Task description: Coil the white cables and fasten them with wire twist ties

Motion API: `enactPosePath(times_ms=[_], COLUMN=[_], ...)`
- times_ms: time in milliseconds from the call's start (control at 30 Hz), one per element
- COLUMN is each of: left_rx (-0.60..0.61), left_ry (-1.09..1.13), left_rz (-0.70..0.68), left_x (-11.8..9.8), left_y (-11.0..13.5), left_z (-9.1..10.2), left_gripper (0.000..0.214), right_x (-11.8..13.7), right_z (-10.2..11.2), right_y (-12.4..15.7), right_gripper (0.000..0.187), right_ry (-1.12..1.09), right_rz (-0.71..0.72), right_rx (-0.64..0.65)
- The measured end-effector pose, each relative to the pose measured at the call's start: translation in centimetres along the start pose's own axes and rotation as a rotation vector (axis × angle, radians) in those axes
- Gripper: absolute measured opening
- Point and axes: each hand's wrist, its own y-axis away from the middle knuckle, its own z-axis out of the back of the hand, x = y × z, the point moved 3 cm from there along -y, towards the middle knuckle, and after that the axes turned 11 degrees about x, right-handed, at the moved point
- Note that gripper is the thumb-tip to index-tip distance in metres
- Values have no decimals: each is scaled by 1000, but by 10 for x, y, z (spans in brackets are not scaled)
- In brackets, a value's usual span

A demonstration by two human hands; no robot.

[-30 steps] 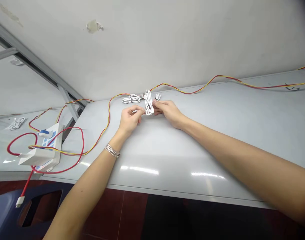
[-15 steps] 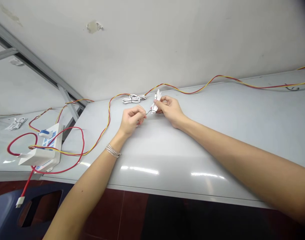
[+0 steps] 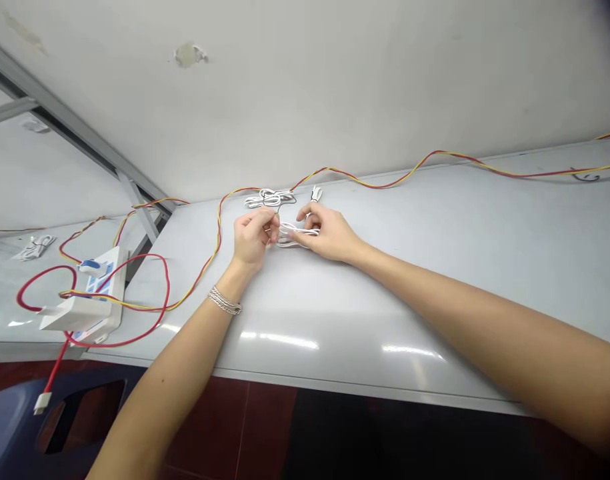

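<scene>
A white cable (image 3: 299,230) lies in loose loops between my hands, just above the grey table. My right hand (image 3: 329,232) is closed on the loops with thumb and fingers. My left hand (image 3: 255,237) pinches a thin black tie (image 3: 286,202) that curves up from its fingertips. The left ends of the loops reach this hand's fingers; whether they are gripped there I cannot tell. Beyond my right fingers, the end of a white cable bundle (image 3: 316,194) shows, its lower part hidden. Another coiled white cable (image 3: 269,198), bound with black, rests behind my left hand.
Twisted red and yellow wires (image 3: 409,175) run along the wall edge of the grey table (image 3: 459,280). At the left, a white power strip (image 3: 107,277) carries plugs and a red cable (image 3: 167,287). Another white cable bundle (image 3: 36,247) lies farther left. A blue chair (image 3: 15,427) stands below.
The upright white cable bundle in my right hand is now spread into sideways loops, lower down. My left hand has shifted slightly left with the black tie, now free of those loops.
</scene>
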Motion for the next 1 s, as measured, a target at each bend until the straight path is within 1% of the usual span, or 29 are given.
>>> enactPosePath(times_ms=[100, 200, 300, 367, 467, 567, 633, 800, 933, 1000], left_rx=[-30, -58, -100, -117, -118, -142, -152, -81, 13, 45], left_ry=[-11, -6, -41, -68, -81, -54, -36, -85, -186, -193], left_rz=[16, 31, 62, 90, 119, 114, 110, 96, 46, 48], left_x=[1, 3, 6, 7, 7, 6, 5, 5, 5, 5], left_y=[0, 0, 0, 0, -1, -1, -1, 0, 1, 1], left_z=[0, 1, 3, 4, 4, 3, 3, 0, -1, -1], left_gripper=[26, 26, 26, 26, 23, 21, 21, 22, 16, 18], right_x=[0, -2, -1, 0, 0, -2, -3, -6, -8, -9], right_z=[-1, 2, 4, 5, 4, 2, 1, 2, 3, 3], right_y=[0, -1, -1, -1, -2, -4, -5, -6, -7, -8], right_gripper=[30, 27, 33, 31, 26, 17, 15, 19, 14, 13], right_ry=[4, -91, -167, -189, -219, -293, -309, -285, -339, -335], right_rz=[39, 55, 75, 87, 69, 35, 38, 62, 58, 75], right_rx=[-9, -85, -143, -137, -112, -107, -111, -164, -172, -172])
